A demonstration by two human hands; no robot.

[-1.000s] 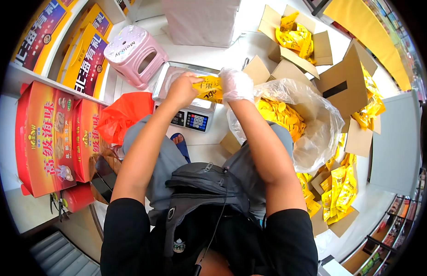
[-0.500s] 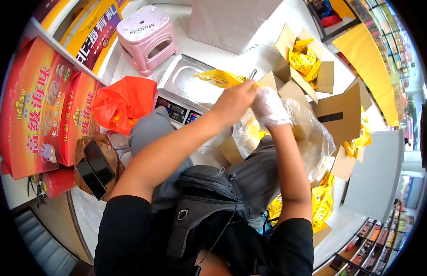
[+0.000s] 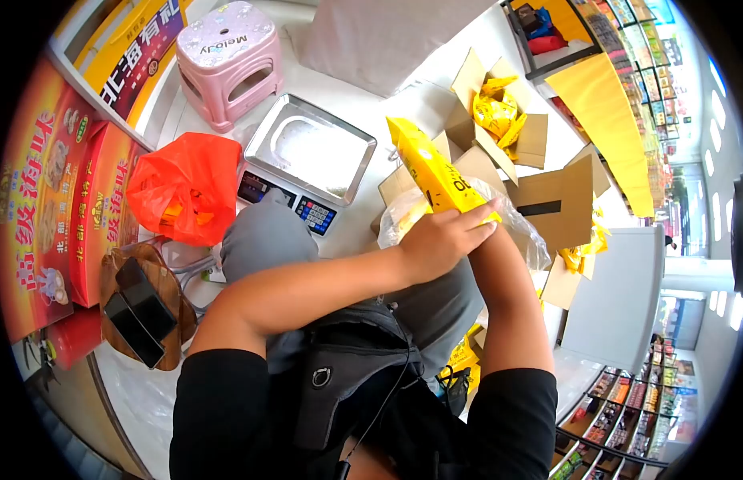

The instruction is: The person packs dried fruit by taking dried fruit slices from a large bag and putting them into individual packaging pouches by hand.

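Note:
My left hand (image 3: 447, 243), bare, holds a long yellow printed packet (image 3: 435, 170) by its near end, with the packet slanting up and away to the left. My right forearm reaches in behind that end of the packet, and the hand itself is hidden there. Behind the packet lies a clear plastic bag (image 3: 522, 234), partly covered by it. The digital scale's metal tray (image 3: 311, 150) is to the left and holds no packet; its keypad (image 3: 315, 214) faces me.
Open cardboard boxes (image 3: 554, 196) with yellow packets (image 3: 495, 110) stand on the right. A pink stool (image 3: 227, 68), a red plastic bag (image 3: 187, 188), red gift boxes (image 3: 47, 196) and two phones (image 3: 143, 296) on a wooden stool are on the left.
The yellow packet has swung from lying sideways to pointing away from me. My left hand has moved right and nearer, and my gloved right hand has gone out of sight behind the packet.

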